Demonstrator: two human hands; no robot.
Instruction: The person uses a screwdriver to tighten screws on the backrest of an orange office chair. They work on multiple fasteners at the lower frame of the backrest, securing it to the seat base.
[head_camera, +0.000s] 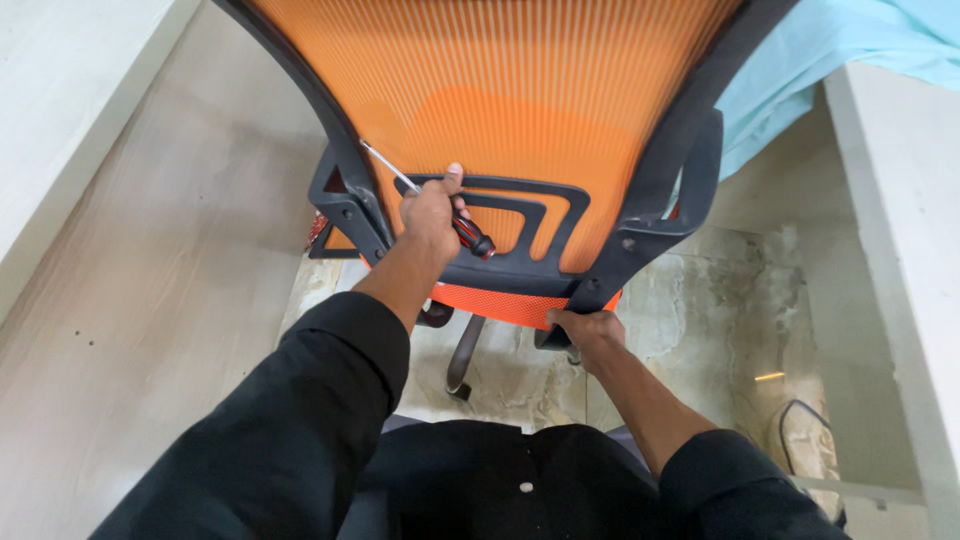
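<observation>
Two hands on an orange mesh office chair (500, 90), seen from straight above.

Biggest thing first: the chair's mesh backrest is framed in black plastic (335, 120), with a black lumbar bracket (530, 215) across the lower part and the orange seat edge (500, 305) just visible under it. It's stood on a pale marbled floor (700, 310), with a light blue cloth (860, 45) up at the right and a white ledge (70, 90) on the left. Black sleeves (300, 420) are worn on both arms. The left hand (432, 215) is curled tight around a red and black screwdriver (468, 232), thumb laid up on the bracket, with the thin metal shaft pointed up-left toward the frame. The right hand (588, 333) is closed around the lower end of the frame's right side, fingers wrapped under and mostly hidden.
</observation>
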